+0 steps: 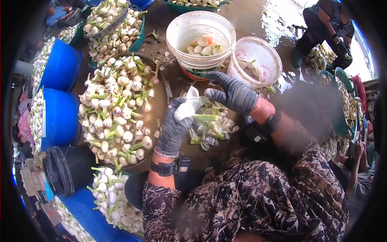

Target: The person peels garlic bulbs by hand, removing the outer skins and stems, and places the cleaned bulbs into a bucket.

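My left hand (174, 127), in a grey knit glove, is closed around a garlic bulb (184, 113). Its cut green stem points right, and a loose flap of white skin (194, 98) stands up from it. My right hand (236, 93), gloved alike, is just to the right of that flap, with thumb and forefinger apart. Whether the thumb tip touches the skin is hard to tell. Below both hands lies a pile of peeled skins and stem pieces (213, 131). Left of my left hand, a wide basin (159, 94) holds many unpeeled garlic bulbs in murky water.
A white bucket (193, 20) with some peeled bulbs stands ahead, beside a second white bucket (266, 52) holding a few. Blue tubs (60, 117) of garlic line the left, near a black bucket (60, 169). Another person (326, 28) bends over garlic at the upper right.
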Demonstrator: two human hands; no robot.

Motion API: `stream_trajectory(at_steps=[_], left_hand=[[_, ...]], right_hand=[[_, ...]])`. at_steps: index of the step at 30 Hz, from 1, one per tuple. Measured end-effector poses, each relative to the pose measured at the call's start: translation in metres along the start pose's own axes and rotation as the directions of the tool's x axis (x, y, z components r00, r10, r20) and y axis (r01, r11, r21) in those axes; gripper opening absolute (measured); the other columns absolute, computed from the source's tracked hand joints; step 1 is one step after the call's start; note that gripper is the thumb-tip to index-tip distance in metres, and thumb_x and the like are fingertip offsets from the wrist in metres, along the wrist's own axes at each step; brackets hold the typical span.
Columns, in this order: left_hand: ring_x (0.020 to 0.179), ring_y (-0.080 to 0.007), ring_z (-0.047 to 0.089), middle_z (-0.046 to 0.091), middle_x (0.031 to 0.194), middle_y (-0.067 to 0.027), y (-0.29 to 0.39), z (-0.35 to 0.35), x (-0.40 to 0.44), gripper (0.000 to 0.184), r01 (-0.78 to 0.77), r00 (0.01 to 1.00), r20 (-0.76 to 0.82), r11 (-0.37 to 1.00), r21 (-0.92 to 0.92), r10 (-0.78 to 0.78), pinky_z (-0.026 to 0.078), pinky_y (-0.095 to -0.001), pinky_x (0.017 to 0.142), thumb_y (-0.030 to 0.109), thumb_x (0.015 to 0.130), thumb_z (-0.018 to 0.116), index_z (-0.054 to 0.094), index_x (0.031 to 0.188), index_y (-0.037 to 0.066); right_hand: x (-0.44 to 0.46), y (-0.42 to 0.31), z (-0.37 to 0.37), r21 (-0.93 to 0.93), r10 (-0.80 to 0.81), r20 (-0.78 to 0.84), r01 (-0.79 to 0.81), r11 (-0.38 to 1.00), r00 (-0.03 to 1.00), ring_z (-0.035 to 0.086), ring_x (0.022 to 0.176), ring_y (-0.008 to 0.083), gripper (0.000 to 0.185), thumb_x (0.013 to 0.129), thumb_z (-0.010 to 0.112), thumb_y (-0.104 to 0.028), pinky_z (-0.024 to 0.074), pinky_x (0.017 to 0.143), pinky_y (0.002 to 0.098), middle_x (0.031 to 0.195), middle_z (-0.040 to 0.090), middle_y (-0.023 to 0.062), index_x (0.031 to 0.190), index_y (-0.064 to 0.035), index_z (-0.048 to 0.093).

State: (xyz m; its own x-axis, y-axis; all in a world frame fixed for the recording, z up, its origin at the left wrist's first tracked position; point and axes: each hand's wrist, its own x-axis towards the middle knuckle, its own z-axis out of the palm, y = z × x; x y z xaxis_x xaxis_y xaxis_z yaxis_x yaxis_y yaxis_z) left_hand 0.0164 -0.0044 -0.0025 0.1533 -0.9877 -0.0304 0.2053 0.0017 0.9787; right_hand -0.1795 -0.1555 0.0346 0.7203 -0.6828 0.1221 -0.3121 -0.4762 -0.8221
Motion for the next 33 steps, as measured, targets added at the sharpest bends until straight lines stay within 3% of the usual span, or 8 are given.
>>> stream_trajectory(at_steps=[3, 7, 10, 12, 14, 16, 23, 33], left_hand=[[0.1, -0.0168, 0.06, 0.055, 0.12, -0.0078, 0.002, 0.006, 0.008, 0.055, -0.036, 0.999, 0.037, 0.996, 0.077, 0.034, 0.056, -0.0293, 0.078, 0.027, 0.089, 0.069, 0.045, 0.132, 0.003], [0.099, -0.0204, 0.061, 0.057, 0.12, -0.0106, 0.001, 0.017, 0.006, 0.055, -0.018, 1.0, 0.02, 0.978, -0.21, 0.022, 0.057, -0.0336, 0.078, 0.023, 0.089, 0.068, 0.044, 0.135, 0.004], [0.097, -0.0238, 0.063, 0.057, 0.126, -0.0138, 0.0, 0.014, 0.0, 0.058, 0.1, 0.995, 0.012, 0.906, -0.411, -0.104, 0.058, -0.0347, 0.073, 0.022, 0.088, 0.069, 0.043, 0.138, 0.006], [0.112, -0.0228, 0.058, 0.058, 0.125, -0.0113, 0.014, 0.021, -0.007, 0.058, 0.188, 0.98, 0.046, 0.832, -0.522, -0.192, 0.05, -0.0346, 0.096, 0.027, 0.086, 0.073, 0.049, 0.133, 0.003], [0.11, -0.0232, 0.06, 0.059, 0.123, -0.0114, 0.022, 0.022, -0.007, 0.059, 0.159, 0.987, 0.055, 0.849, -0.504, -0.152, 0.05, -0.0347, 0.095, 0.029, 0.083, 0.076, 0.051, 0.13, 0.003], [0.108, -0.0213, 0.06, 0.061, 0.12, -0.01, 0.032, 0.024, -0.005, 0.059, 0.042, 0.997, 0.069, 0.963, -0.266, -0.025, 0.05, -0.0338, 0.095, 0.03, 0.081, 0.077, 0.053, 0.127, 0.003], [0.099, -0.016, 0.06, 0.061, 0.109, -0.0071, 0.015, 0.02, 0.007, 0.045, -0.116, 0.985, -0.048, 0.837, 0.535, 0.167, 0.05, -0.0307, 0.089, 0.008, 0.079, 0.075, 0.053, 0.119, 0.005], [0.098, -0.0214, 0.059, 0.056, 0.105, -0.0099, 0.013, 0.034, -0.001, 0.045, -0.163, 0.979, 0.022, 0.71, 0.685, 0.204, 0.049, -0.0334, 0.087, 0.003, 0.071, 0.077, 0.06, 0.112, 0.003]], right_hand=[[0.002, -0.005, 0.021, 0.563, 0.062, 0.14, -0.132, 0.816, 0.988, 0.058, 0.105, 0.0146, 0.054, 0.093, 0.064, -0.035, 0.0481, 0.092, 0.0315, 0.115, 0.063, 0.0107, 0.134, -0.0027, 0.049], [-0.006, -0.013, 0.037, 0.284, 0.078, -0.051, -0.06, 0.957, 0.996, 0.066, 0.076, 0.0261, 0.027, 0.091, 0.066, -0.028, 0.0511, 0.07, 0.0363, 0.079, 0.067, 0.0141, 0.093, -0.0024, 0.059], [-0.001, 0.009, 0.033, -0.086, 0.022, -0.047, -0.026, 0.996, 0.999, 0.066, 0.08, 0.0355, 0.023, 0.089, 0.067, -0.024, 0.0515, 0.069, 0.0392, 0.084, 0.067, 0.017, 0.096, -0.0032, 0.059], [0.0, 0.017, 0.027, -0.128, 0.005, -0.054, -0.012, 0.992, 0.999, 0.065, 0.082, 0.0377, 0.023, 0.088, 0.066, -0.025, 0.0516, 0.069, 0.0436, 0.084, 0.067, 0.0169, 0.096, -0.0045, 0.059], [0.003, 0.04, 0.026, -0.461, 0.257, 0.127, -0.173, 0.871, 0.958, 0.065, 0.085, 0.0378, 0.026, 0.087, 0.064, -0.03, 0.0517, 0.074, 0.046, 0.089, 0.067, 0.0174, 0.097, -0.0059, 0.06], [-0.003, 0.044, 0.023, -0.496, 0.345, 0.201, -0.208, 0.843, 0.917, 0.064, 0.09, 0.0377, 0.03, 0.087, 0.062, -0.033, 0.0513, 0.078, 0.047, 0.097, 0.066, 0.0184, 0.104, -0.0088, 0.062], [-0.007, -0.028, 0.0, -0.236, -0.261, -0.043, 0.244, 0.941, 0.964, 0.064, 0.08, 0.0322, 0.016, 0.084, 0.065, -0.025, 0.0518, 0.069, 0.0409, 0.087, 0.064, 0.0107, 0.092, -0.0116, 0.068], [-0.006, -0.028, 0.011, -0.339, -0.153, -0.028, 0.134, 0.931, 0.988, 0.063, 0.073, 0.0349, 0.011, 0.079, 0.066, -0.018, 0.0502, 0.063, 0.0442, 0.077, 0.062, 0.0149, 0.082, -0.0081, 0.062]])
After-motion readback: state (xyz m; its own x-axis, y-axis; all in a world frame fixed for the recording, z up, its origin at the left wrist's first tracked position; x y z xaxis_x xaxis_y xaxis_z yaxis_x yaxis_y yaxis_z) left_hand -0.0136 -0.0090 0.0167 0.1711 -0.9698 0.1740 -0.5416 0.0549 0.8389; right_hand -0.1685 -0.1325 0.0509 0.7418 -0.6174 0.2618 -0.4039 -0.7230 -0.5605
